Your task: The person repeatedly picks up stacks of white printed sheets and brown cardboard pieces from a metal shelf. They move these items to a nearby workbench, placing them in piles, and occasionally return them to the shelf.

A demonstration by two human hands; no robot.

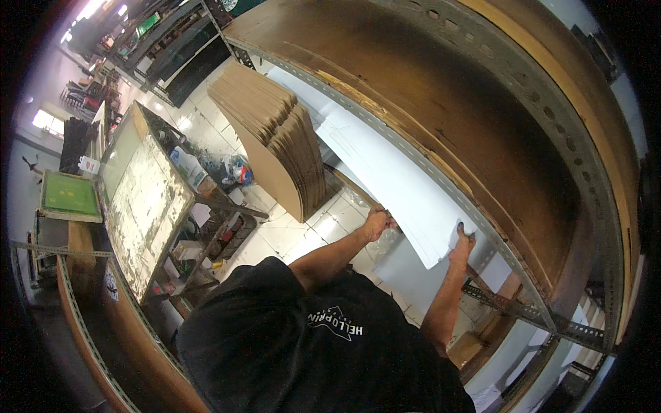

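A stack of large white sheets lies on the lower level of a metal rack, its near end sticking out toward me. My left hand is closed at the stack's left edge, its fingertips partly hidden there. At the near right corner, my right hand grips the sheets, thumb on top and the other fingers out of sight beneath. Both forearms reach forward from my black shirt.
Over the sheets runs a brown wooden shelf with a perforated metal edge. A tall bundle of brown cardboard stands on the tiled floor. To the left are a paint-stained worktable and a green-meshed frame.
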